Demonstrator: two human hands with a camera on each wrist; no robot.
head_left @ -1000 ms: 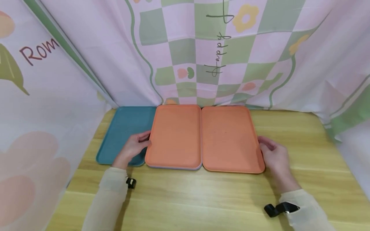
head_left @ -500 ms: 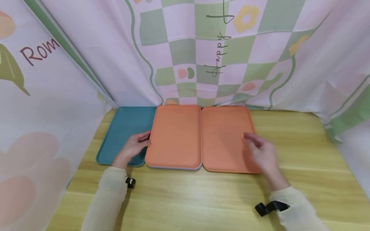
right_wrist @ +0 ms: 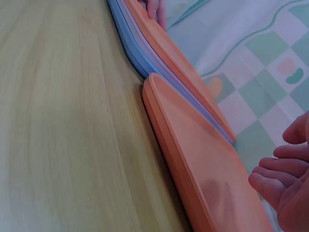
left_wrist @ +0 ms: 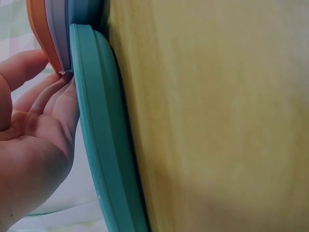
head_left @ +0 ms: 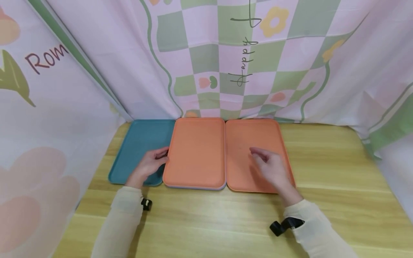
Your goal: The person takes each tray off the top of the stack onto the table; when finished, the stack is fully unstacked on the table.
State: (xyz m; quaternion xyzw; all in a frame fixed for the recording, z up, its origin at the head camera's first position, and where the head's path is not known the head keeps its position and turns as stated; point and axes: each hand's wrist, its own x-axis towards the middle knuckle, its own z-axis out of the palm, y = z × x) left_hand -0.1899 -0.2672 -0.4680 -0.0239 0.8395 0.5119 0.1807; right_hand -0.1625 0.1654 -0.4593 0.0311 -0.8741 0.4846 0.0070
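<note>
Three groups of trays lie side by side on the table. In the middle is a stack with an orange tray (head_left: 196, 154) on top, a lavender tray (left_wrist: 58, 36) under it and a blue tray (right_wrist: 133, 46) at the bottom. My left hand (head_left: 150, 165) is at the stack's left edge, thumb on the top orange tray's rim and fingertips tucked under the edge. It reaches across the teal tray (head_left: 142, 139) on the left. Over the right orange tray (head_left: 248, 134), my right hand (head_left: 272, 168) hovers with loosely bent fingers, holding nothing, and casts a shadow on it.
The wooden table (head_left: 200, 222) extends in front of the trays and to their right. A patterned curtain (head_left: 206, 61) hangs right behind their far edges, and another printed cloth (head_left: 58, 125) closes off the left side.
My right hand has left the outer right edge of the right orange tray and moved leftward over it. My left hand and the trays have stayed in place.
</note>
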